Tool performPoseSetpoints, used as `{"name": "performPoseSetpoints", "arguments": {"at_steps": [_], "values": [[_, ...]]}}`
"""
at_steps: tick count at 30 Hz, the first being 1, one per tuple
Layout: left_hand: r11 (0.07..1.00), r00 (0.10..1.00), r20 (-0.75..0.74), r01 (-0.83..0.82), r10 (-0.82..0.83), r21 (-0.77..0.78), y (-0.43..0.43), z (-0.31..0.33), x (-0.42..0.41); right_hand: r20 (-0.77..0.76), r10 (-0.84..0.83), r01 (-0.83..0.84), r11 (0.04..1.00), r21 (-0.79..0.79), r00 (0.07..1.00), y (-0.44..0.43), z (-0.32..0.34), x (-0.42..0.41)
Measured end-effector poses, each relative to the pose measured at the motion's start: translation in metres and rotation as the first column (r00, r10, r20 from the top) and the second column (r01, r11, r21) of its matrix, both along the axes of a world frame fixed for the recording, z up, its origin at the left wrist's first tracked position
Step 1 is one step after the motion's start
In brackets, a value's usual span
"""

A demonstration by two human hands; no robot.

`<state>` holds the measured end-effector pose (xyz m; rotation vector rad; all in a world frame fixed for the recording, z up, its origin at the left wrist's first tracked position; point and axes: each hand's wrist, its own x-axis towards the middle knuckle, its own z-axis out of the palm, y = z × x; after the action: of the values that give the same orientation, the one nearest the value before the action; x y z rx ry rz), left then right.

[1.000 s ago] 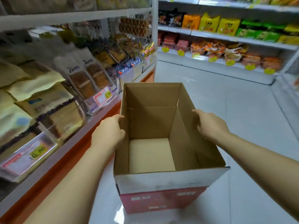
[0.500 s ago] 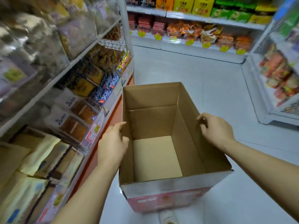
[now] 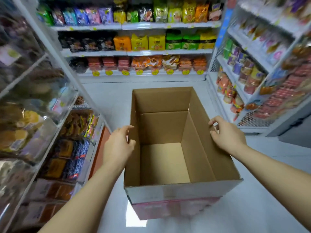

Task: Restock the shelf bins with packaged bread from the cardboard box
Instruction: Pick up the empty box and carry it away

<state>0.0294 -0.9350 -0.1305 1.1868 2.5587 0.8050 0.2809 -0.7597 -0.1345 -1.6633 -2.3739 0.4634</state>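
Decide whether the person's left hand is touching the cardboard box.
Touching. The head view shows the left hand gripping the left wall of the cardboard box, with a fingertip curling over the rim.

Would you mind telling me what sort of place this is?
Probably a small grocery shop: shelves of snack packets, yellow price tags on a shelf edge, and clear bins of packaged bread at left.

Both arms out fwd; L hand (image 3: 117, 145) pinches box (image 3: 176, 190) wall, R hand (image 3: 227, 133) fingers (image 3: 213, 122) curled over opp. wall.
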Motion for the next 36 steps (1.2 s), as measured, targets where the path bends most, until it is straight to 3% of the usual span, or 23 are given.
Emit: {"name": "performPoseSetpoints", "arguments": {"at_steps": [10, 21, 27, 36], "values": [[0.967, 0.966, -0.049, 0.255, -0.255, -0.001, 0.144, 0.044, 0.020, 0.015, -0.229, 0.228, 0.973, 0.037, 0.973, 0.076, 0.057, 0.056], [0.803, 0.800, -0.068, 0.594, -0.596, -0.048, 0.302, 0.057, 0.024, 0.015, -0.520, 0.519, 0.854, 0.032, 0.854, 0.127, 0.079, 0.082], [0.762, 0.762, -0.045, 0.641, -0.646, -0.089, 0.373, 0.054, 0.009, 0.037, -0.560, 0.560, 0.828, 0.017, 0.828, 0.180, 0.075, 0.068], [0.813, 0.821, -0.014, 0.563, -0.571, -0.148, 0.488, 0.056, -0.025, 0.070, -0.475, 0.477, 0.878, -0.032, 0.877, 0.328, 0.066, 0.036]]}}
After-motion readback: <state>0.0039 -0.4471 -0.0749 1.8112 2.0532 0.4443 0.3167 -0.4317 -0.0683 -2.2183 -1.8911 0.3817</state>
